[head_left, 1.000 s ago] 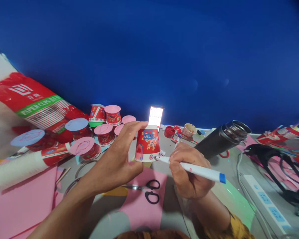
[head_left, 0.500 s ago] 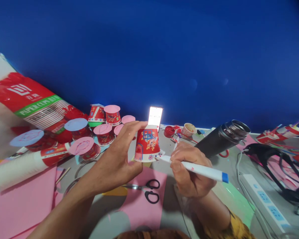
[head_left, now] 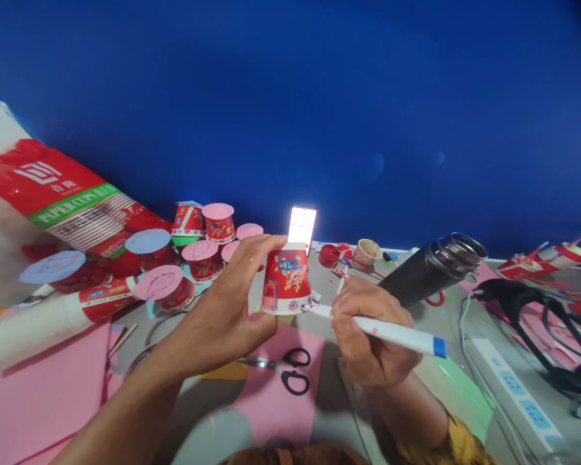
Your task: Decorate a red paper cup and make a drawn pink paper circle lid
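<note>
My left hand (head_left: 227, 303) grips a red printed paper cup (head_left: 288, 278) upside down, fingers on its base and thumb by the rim. Small coloured flower shapes mark the white band along its lower edge. In my right hand (head_left: 370, 329) is a white marker (head_left: 392, 334) with a blue end, its tip at the right side of that band. A second thin white stick-like item (head_left: 342, 281) shows above my right fingers; whether they hold it I cannot tell. Below the cup, black-handled scissors (head_left: 290, 371) lie on pink paper (head_left: 283, 413).
Several paper cups topped with paper discs (head_left: 162, 284) stand to the left, by a stack of white cups (head_left: 33, 332) and a red cup package (head_left: 68, 194). A lit phone (head_left: 301, 226) leans at the back. Rightward are a black flask (head_left: 428, 268) and power strip (head_left: 516, 394).
Almost nothing differs. The marker and my right hand have shifted very slightly; the cup stays in my left hand.
</note>
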A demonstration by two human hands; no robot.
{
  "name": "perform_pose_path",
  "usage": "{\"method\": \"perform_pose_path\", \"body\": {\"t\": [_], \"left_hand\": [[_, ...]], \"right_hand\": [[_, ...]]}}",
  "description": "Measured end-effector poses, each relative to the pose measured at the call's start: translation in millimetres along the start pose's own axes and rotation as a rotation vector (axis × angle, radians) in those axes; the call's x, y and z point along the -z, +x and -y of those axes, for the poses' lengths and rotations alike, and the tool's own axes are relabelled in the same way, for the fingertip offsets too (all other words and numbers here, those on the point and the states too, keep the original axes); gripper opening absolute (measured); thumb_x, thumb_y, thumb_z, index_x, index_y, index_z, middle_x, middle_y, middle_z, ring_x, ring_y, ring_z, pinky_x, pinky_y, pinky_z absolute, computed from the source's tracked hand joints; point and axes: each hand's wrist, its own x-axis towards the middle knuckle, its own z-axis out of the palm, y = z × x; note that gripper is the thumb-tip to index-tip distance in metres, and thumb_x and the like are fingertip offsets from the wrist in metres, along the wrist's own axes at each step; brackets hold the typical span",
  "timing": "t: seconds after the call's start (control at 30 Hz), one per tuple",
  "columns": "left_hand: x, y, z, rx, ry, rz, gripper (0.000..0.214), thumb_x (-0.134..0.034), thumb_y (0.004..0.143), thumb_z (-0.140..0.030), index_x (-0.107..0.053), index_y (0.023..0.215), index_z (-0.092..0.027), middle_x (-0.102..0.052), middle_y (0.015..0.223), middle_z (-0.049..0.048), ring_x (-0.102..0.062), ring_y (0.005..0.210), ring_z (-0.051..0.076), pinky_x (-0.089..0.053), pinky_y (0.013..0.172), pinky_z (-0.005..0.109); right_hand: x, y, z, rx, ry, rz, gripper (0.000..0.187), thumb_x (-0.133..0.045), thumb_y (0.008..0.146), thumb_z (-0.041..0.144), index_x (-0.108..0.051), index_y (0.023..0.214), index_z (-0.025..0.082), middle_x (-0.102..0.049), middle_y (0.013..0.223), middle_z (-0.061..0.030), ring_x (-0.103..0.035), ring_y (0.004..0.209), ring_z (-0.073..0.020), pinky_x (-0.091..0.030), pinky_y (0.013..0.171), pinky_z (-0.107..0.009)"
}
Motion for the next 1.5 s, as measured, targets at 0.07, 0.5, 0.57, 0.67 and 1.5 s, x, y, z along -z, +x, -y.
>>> {"method": "perform_pose_path", "body": {"t": [0.07,0.5,0.57,0.67,1.5], "left_hand": [[0.2,-0.3,0.4,0.002,0.006,0.002,0.086,-0.06,0.074,-0.006,-0.036,0.153,-0.033,-0.048,0.158,0.0084,-0.048,0.147,0.033,-0.045,0.125,0.053],[0.3,-0.5,-1.0,-0.035,0.0,0.022,0.088,-0.06,0.075,-0.005,-0.035,0.155,-0.035,-0.047,0.16,0.0082,-0.046,0.15,0.034,-0.046,0.124,0.053],[0.0,-0.7,-0.4,-0.048,0.0,0.023,0.088,-0.059,0.076,-0.005,-0.035,0.155,-0.034,-0.046,0.16,0.0082,-0.045,0.151,0.033,-0.046,0.124,0.052],[-0.2,-0.7,0.6,-0.052,0.003,0.026,0.087,-0.059,0.076,-0.006,-0.034,0.155,-0.034,-0.046,0.16,0.008,-0.044,0.151,0.032,-0.046,0.125,0.05],[-13.7,-17.4,30.2,0.173,-0.381,0.04,0.085,-0.068,0.08,-0.011,-0.038,0.155,-0.037,-0.047,0.165,0.0105,-0.054,0.148,0.033,-0.05,0.121,0.052]], "right_hand": [[-0.1,0.3,0.4,0.001,-0.008,0.006,0.013,-0.059,0.087,0.01,-0.063,0.082,0.022,-0.064,0.066,0.0008,-0.059,0.054,-0.0157,-0.047,0.054,-0.032],[-0.2,0.5,-1.4,0.012,-0.003,0.025,0.012,-0.06,0.088,0.011,-0.064,0.084,0.022,-0.066,0.067,0.0008,-0.058,0.054,-0.0152,-0.047,0.053,-0.031],[0.4,1.0,-1.6,0.007,0.0,0.04,0.012,-0.06,0.088,0.011,-0.064,0.084,0.022,-0.066,0.067,0.0007,-0.059,0.054,-0.0153,-0.048,0.054,-0.032],[1.1,1.5,-1.4,-0.004,0.001,0.055,0.012,-0.061,0.089,0.011,-0.063,0.084,0.022,-0.066,0.068,0.0004,-0.059,0.055,-0.0153,-0.048,0.055,-0.032],[16.1,-4.1,-8.0,-0.023,-0.129,-0.054,0.012,-0.061,0.104,0.029,-0.071,0.106,0.021,-0.072,0.08,-0.0035,-0.07,0.066,-0.0202,-0.058,0.064,-0.037]]}}
